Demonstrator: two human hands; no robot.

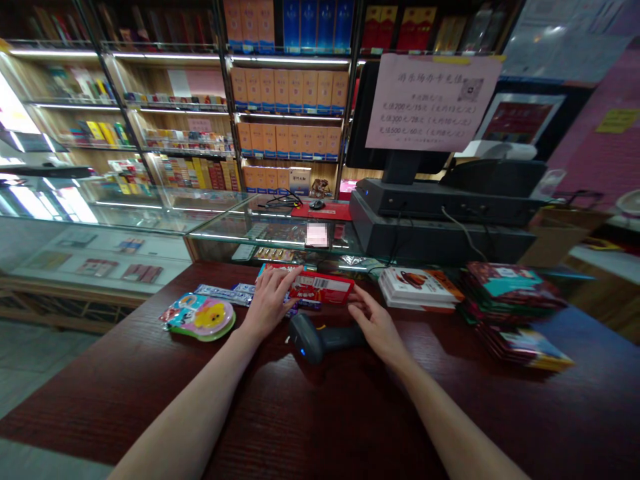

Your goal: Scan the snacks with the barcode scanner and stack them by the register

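Between my two hands a red snack box stands on its edge, its barcode side turned toward me. My left hand grips its left end from above, fingers over the top. At the right end, the fingertips of my right hand touch the box's corner. A dark barcode scanner lies on the table just in front of the box, its handle end beside my right hand. Behind my left hand are blue-purple snack packets, partly hidden. Left of these lies a colourful package with a yellow chick picture.
White boxes and stacks of packets sit on the right of the brown table. Beyond it stand a glass counter, a cash register with a monitor bearing a paper notice, and shelves of boxed goods.
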